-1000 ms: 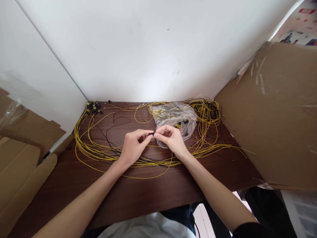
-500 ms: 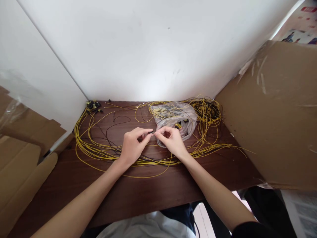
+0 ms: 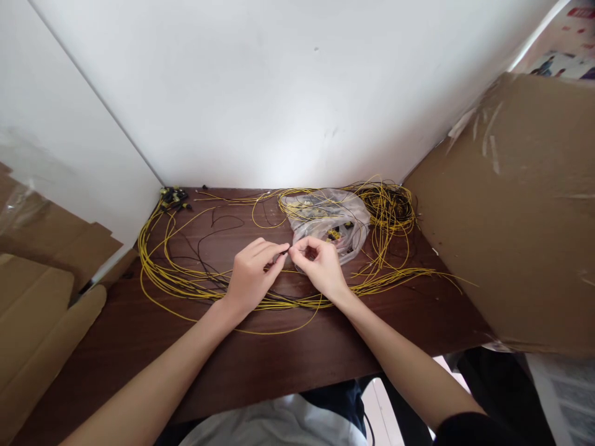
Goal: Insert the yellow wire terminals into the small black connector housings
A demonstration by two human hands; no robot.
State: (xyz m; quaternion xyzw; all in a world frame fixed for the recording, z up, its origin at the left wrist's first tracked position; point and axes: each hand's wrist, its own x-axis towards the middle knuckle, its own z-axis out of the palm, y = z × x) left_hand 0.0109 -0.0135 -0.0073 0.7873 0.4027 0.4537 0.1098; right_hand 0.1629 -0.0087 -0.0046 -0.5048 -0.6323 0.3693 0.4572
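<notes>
My left hand pinches a small black connector between thumb and forefinger, mostly covered by the fingertips. Against it, fingertips nearly touching, my right hand is closed in a pinch; a thin dark wire seems to run through its fingers, though most of it is hidden. Both hands are above the table, over a long loop of yellow and black wires. Just behind my right hand lies a clear plastic bag with small yellow and black connectors showing at its mouth.
A heap of black and yellow connectors sits at the back left of the brown table. Tangled wires pile up at the back right. Cardboard walls the right side, more cardboard the left, and a white panel the back.
My left fingertips have closed further over the black connector, which now shows less. The two hands' fingertips are slightly closer together.
</notes>
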